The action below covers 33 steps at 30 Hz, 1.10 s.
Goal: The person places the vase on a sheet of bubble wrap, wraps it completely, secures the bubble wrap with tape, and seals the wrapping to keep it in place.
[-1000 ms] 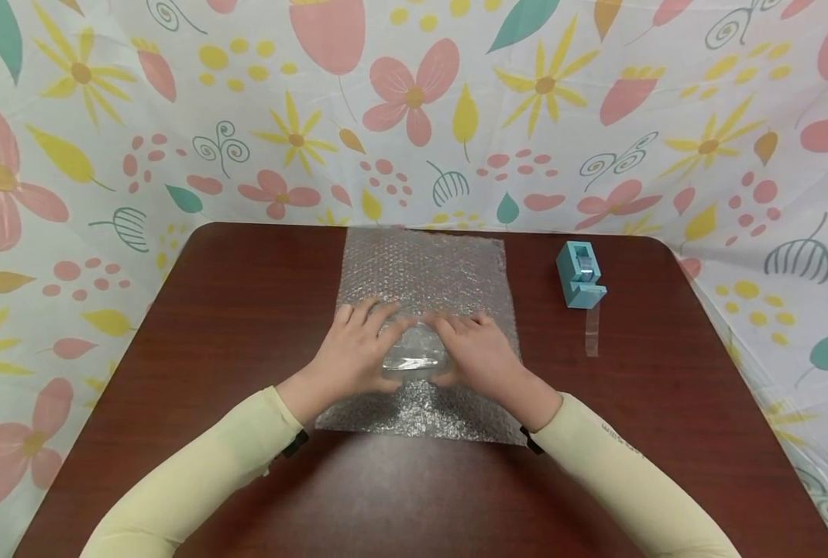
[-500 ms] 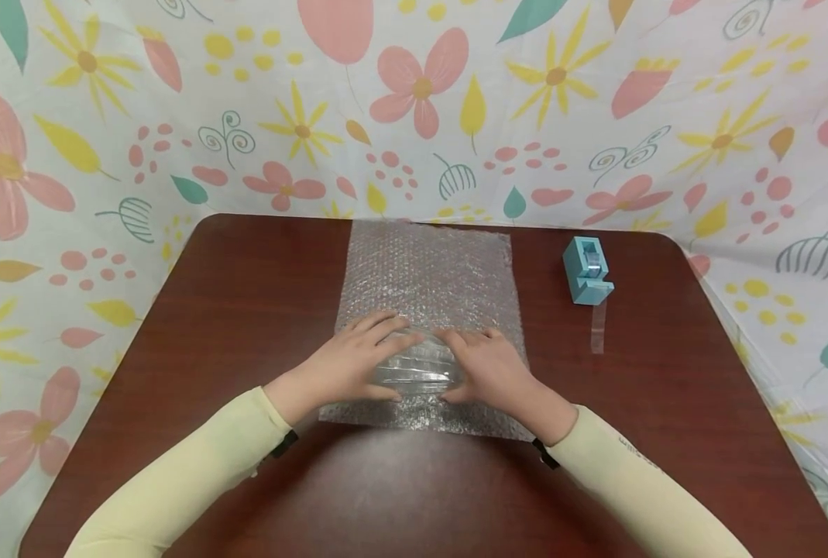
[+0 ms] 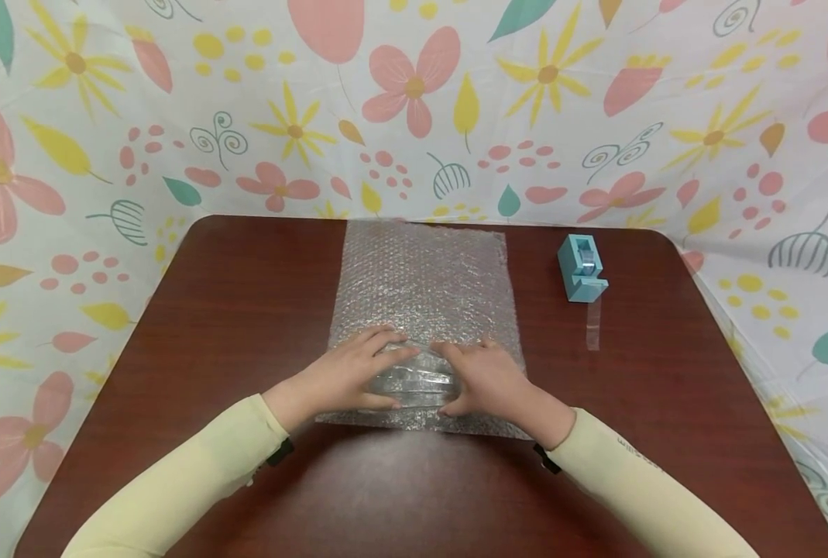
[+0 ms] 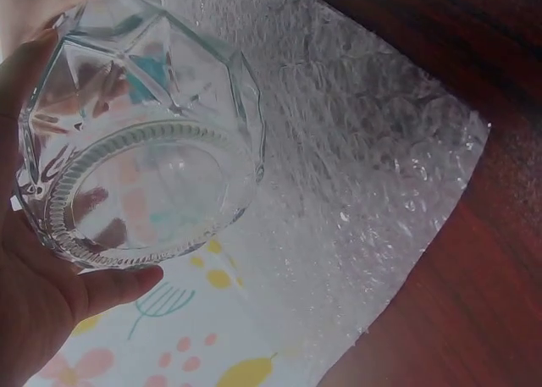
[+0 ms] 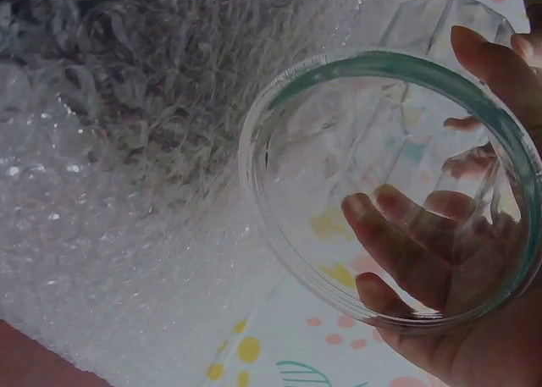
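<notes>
Two pale yellow sleeves [image 3: 176, 480] come in from the lower left and lower right corners of the head view, each with a dark strap [image 3: 280, 452] near its cuff. Around the middle of the frame, the left hand [image 3: 354, 372] and the right hand [image 3: 486, 380] are both clamped on a clear glass jar [image 3: 417, 384], one at either end, fingers curled round it. The jar is turned sideways, its ribbed base showing at left in the left wrist view and its open round rim at right in the right wrist view; whether it touches the sheet below cannot be told. That sheet, bubble wrap [image 3: 427, 279], spreads over the dark red-brown table [image 3: 260, 287] from centre up to the table's far edge. To the upper right sits a light blue tape dispenser [image 3: 582, 269], with a strip of clear tape [image 3: 593, 325] running down the frame from its near end. Across the top and both sides hangs a white cloth [image 3: 260, 101] printed with pink, yellow and teal flowers and leaves
</notes>
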Each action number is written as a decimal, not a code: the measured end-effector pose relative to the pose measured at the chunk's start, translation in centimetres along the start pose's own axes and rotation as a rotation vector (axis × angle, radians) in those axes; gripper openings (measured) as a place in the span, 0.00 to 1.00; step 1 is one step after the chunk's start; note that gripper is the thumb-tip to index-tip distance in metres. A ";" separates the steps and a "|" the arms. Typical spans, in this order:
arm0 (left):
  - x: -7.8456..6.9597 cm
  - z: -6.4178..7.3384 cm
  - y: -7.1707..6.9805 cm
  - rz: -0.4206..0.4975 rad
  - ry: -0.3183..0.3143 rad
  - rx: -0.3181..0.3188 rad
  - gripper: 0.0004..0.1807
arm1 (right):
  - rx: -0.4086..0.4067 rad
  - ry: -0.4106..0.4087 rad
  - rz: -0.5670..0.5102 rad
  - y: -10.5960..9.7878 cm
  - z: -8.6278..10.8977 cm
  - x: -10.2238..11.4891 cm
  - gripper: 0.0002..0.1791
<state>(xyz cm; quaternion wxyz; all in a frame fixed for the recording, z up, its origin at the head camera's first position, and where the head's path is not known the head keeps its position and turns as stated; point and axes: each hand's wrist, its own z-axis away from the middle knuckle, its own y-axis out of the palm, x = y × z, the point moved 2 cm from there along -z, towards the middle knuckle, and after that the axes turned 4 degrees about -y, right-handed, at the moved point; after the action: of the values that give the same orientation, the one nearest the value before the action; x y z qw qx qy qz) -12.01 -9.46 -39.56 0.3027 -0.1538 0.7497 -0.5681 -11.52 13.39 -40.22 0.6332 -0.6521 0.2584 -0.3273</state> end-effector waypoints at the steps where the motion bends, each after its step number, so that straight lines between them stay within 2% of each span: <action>1: 0.0 0.0 0.0 -0.001 0.005 0.000 0.45 | 0.004 0.003 -0.010 0.0 0.0 0.0 0.53; 5: 0.2 -0.1 0.3 0.013 0.016 0.033 0.43 | 0.019 0.022 -0.045 0.3 0.2 0.1 0.53; 9: 0.3 0.0 0.4 0.053 -0.001 0.069 0.42 | 0.023 0.029 -0.069 0.3 0.3 0.3 0.53; 20: 0.5 -0.2 0.2 0.058 0.019 0.037 0.41 | 0.041 0.020 -0.123 0.2 0.2 0.0 0.53; 33: 0.7 -0.7 0.9 0.085 -0.044 0.068 0.41 | 0.090 0.000 -0.168 0.5 -0.1 -1.0 0.53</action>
<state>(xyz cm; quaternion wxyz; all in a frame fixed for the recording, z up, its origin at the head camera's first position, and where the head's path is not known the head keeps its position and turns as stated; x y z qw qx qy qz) -12.89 -9.11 -40.48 0.3480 -0.1237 0.7290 -0.5763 -12.18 14.01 -40.85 0.6319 -0.6424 0.1881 -0.3906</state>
